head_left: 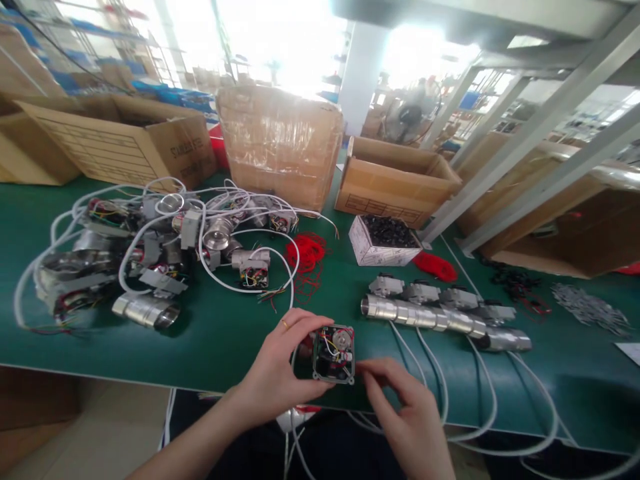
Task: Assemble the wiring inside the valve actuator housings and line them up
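Fingers of the left hand were clamped on a square housing, index along its 12 o'clock edge, thumb at 6, with wiring and a round metal part showing inside. Right hand: thumb and index tips close together, just beside the housing between 3 and 4 o'clock; couldn't tell if they pinched anything. Housing was over the green table, near its front edge. From it: valve row at 2 o'clock, white box of black parts at 1, valve heap at 10.
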Demonstrator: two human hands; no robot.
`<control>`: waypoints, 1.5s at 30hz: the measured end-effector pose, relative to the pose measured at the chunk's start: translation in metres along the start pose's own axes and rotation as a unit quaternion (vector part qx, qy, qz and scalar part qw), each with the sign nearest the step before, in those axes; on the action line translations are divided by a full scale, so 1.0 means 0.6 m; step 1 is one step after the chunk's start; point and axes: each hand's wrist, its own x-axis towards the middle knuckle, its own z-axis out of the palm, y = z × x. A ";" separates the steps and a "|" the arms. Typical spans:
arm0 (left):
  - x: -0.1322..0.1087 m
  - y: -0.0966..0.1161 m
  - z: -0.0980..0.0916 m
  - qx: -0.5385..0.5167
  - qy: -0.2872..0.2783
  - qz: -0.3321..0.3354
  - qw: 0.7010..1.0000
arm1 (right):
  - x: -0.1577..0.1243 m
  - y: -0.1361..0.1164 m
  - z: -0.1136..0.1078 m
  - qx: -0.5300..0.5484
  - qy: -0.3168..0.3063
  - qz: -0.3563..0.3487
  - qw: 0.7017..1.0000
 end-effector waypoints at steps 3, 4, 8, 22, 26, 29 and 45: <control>-0.003 -0.013 0.003 0.011 -0.043 0.010 0.999 | 0.007 -0.024 -0.012 -0.064 0.060 -0.147 0.985; -0.003 -0.015 0.004 0.011 -0.051 0.013 0.999 | 0.009 -0.032 -0.008 -0.083 0.050 -0.196 0.976; 0.001 -0.014 0.008 -0.001 -0.060 0.000 0.998 | 0.019 -0.054 0.019 -0.137 0.024 -0.290 0.947; -0.010 -0.010 0.038 0.071 0.044 0.047 0.995 | -0.013 -0.052 0.090 -0.199 0.213 -0.170 0.941; -0.012 -0.015 0.040 0.071 0.042 0.062 0.995 | -0.021 -0.057 0.096 -0.215 0.221 -0.125 0.943; -0.014 -0.020 0.038 0.063 0.035 0.043 0.996 | -0.019 -0.063 0.073 -0.231 0.174 -0.112 0.951; -0.007 -0.028 0.007 -0.079 -0.058 -0.103 0.990 | 0.156 -0.152 -0.001 -0.334 -0.320 -0.284 0.840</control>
